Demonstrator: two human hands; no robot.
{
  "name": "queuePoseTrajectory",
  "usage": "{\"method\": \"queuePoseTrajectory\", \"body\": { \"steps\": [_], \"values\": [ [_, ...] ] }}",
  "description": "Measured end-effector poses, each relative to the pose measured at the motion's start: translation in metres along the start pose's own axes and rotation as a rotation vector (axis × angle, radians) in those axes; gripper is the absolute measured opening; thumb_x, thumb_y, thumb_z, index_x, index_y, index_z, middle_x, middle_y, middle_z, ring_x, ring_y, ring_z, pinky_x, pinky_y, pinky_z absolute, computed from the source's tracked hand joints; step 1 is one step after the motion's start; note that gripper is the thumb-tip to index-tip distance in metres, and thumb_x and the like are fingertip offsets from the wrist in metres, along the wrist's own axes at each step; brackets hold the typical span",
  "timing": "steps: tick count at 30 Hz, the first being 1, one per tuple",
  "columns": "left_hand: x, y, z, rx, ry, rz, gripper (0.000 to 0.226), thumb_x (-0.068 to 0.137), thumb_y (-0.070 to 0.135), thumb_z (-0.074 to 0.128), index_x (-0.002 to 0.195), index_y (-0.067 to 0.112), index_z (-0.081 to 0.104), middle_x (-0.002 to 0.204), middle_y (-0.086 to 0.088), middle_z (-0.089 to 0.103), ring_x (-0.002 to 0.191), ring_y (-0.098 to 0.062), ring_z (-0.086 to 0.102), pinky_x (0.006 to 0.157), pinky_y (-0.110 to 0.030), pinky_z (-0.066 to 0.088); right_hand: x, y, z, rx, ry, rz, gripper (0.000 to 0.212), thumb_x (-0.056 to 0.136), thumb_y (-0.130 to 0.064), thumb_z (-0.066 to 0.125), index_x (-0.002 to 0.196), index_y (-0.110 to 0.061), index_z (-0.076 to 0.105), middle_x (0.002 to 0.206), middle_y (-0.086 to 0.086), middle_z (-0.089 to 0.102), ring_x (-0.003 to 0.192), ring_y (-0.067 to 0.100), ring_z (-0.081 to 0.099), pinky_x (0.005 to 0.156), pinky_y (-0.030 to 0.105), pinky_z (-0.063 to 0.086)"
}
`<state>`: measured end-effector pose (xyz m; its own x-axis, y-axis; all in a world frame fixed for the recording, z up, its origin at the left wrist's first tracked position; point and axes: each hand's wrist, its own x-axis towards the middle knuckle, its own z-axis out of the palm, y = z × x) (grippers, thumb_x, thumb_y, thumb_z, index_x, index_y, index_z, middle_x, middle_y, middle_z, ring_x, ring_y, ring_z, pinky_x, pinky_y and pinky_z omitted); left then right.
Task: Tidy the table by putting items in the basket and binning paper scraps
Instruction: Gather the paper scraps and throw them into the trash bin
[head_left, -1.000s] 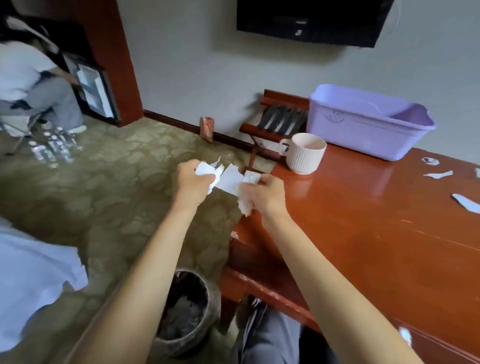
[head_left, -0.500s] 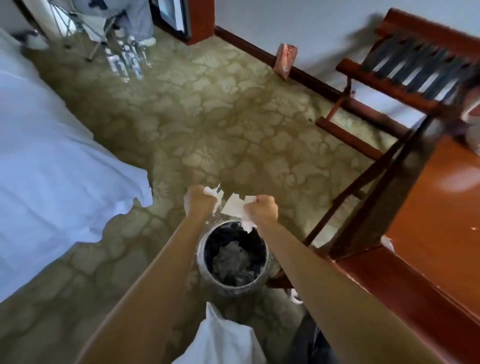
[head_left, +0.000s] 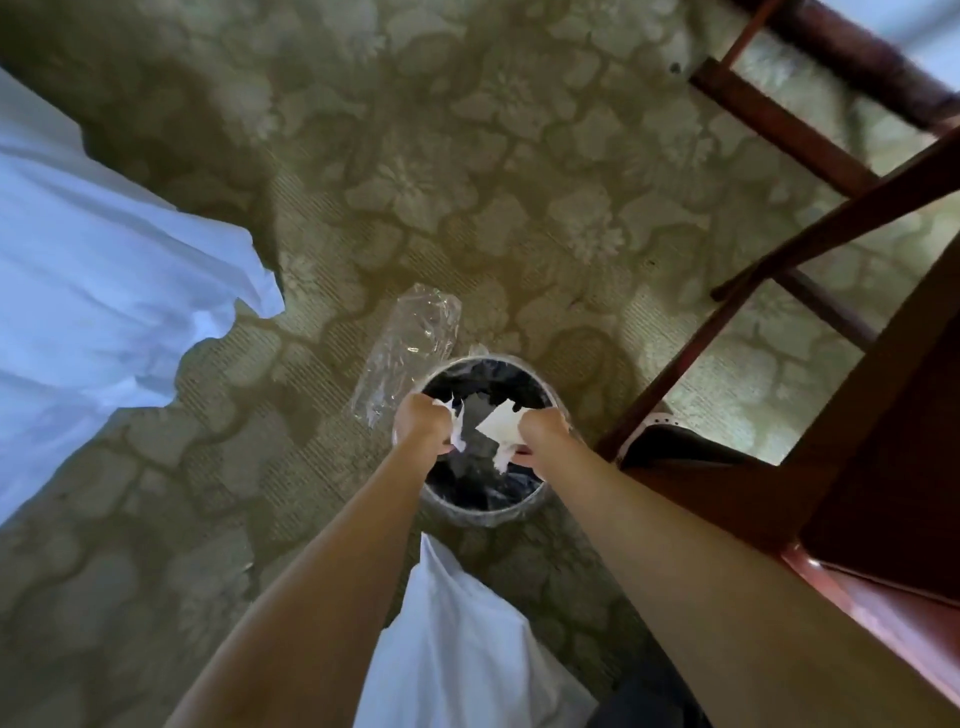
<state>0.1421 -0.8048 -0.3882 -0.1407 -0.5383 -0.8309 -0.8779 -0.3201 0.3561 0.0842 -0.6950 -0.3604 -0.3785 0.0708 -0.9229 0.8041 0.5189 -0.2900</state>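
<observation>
A hotel-style bedroom: white bed linen (head_left: 104, 270) left of the small lined bin (head_left: 480, 519), floral carpet (head_left: 467, 182) around it, wooden bench (head_left: 883, 629) to its right.

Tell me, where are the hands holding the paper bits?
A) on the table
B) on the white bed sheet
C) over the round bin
C: the left hand and the right hand both grip white paper scraps right above the dark open mouth of the bin.
</observation>
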Motion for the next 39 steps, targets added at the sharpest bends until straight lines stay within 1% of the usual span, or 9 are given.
{"method": "queuePoseTrajectory", "body": {
  "steps": [2,6,10,13,19,22,26,30,39],
  "values": [
    [0.005,-0.004,0.006,0.004,-0.102,-0.092,0.038,0.097,0.001,0.038,0.134,0.002,0.047,0.131,-0.014,0.057,0.093,-0.027,0.066,0.048,-0.028,0.056,0.01,0.003,-0.002,0.067,-0.028,0.048,0.038,0.098,0.0,0.032,0.135,-0.004,0.04,0.137,0.017,0.047,0.114,0.031,0.051,0.089,0.037,0.05],
    [0.005,-0.007,0.013,-0.151,-0.138,-0.159,0.039,0.098,0.003,0.033,0.136,0.004,0.041,0.13,-0.02,0.054,0.113,-0.035,0.056,0.085,-0.045,0.055,0.011,0.007,-0.005,0.138,-0.089,0.085,0.033,0.097,0.002,0.033,0.127,0.003,0.048,0.122,0.021,0.056,0.107,0.032,0.057,0.095,0.036,0.045],
    [0.002,-0.005,0.008,-0.144,-0.149,-0.174,0.04,0.101,0.009,0.031,0.139,0.004,0.04,0.132,-0.021,0.052,0.115,-0.035,0.055,0.09,-0.046,0.053,0.005,0.007,-0.004,0.196,-0.105,0.104,0.042,0.099,-0.001,0.028,0.14,0.007,0.032,0.148,0.021,0.035,0.138,0.035,0.034,0.113,0.042,0.033],
    [-0.004,-0.001,0.002,-0.137,-0.126,-0.127,0.042,0.099,0.006,0.032,0.14,0.004,0.04,0.126,-0.019,0.056,0.109,-0.031,0.058,0.089,-0.042,0.054,-0.009,0.005,-0.006,0.201,-0.153,0.083,0.041,0.101,-0.005,0.029,0.141,0.003,0.033,0.13,0.019,0.051,0.099,0.03,0.056,0.115,0.038,0.031],
    [-0.06,0.033,-0.019,-0.224,-0.118,0.21,0.035,0.096,0.008,0.04,0.127,-0.006,0.051,0.11,-0.021,0.064,0.06,-0.011,0.048,0.062,-0.028,0.047,-0.061,-0.011,-0.018,0.057,-0.039,-0.21,0.037,0.092,-0.005,0.043,0.126,0.006,0.051,0.132,0.025,0.053,0.123,0.038,0.051,0.103,0.047,0.044],
    [-0.11,0.062,-0.034,-0.331,-0.09,0.382,0.029,0.095,0.009,0.044,0.116,-0.005,0.058,0.075,-0.002,0.058,0.064,-0.013,0.053,0.066,-0.028,0.048,-0.105,-0.023,-0.036,0.111,0.045,-0.425,0.03,0.09,-0.005,0.047,0.116,0.002,0.059,0.122,0.022,0.06,0.115,0.037,0.057,0.099,0.046,0.048],
    [-0.2,0.088,-0.051,-0.407,-0.066,0.686,0.018,0.094,0.011,0.045,0.101,0.009,0.062,0.089,-0.002,0.066,0.085,-0.018,0.063,0.085,-0.033,0.052,-0.183,-0.035,-0.069,0.201,0.117,-0.737,0.023,0.09,-0.007,0.048,0.104,-0.007,0.066,0.094,0.004,0.066,0.095,0.022,0.063,0.093,0.038,0.053],
    [-0.293,0.095,-0.059,-0.601,-0.142,0.908,0.024,0.093,0.003,0.041,0.083,0.017,0.059,0.082,-0.001,0.066,0.083,-0.021,0.066,0.078,-0.03,0.054,-0.258,-0.029,-0.114,0.339,0.126,-0.982,0.022,0.087,0.001,0.05,0.08,-0.015,0.062,0.086,0.0,0.063,0.089,0.016,0.06,0.09,0.035,0.05],
    [-0.443,0.089,-0.001,-0.454,-0.337,1.233,0.021,0.093,0.005,0.041,0.095,0.01,0.061,0.08,-0.001,0.065,0.07,-0.012,0.062,0.061,-0.015,0.05,-0.35,0.032,-0.259,0.619,0.19,-1.197,0.024,0.091,0.006,0.043,0.08,-0.012,0.056,0.086,0.004,0.061,0.082,0.015,0.059,0.073,0.021,0.048]
  ]
}}
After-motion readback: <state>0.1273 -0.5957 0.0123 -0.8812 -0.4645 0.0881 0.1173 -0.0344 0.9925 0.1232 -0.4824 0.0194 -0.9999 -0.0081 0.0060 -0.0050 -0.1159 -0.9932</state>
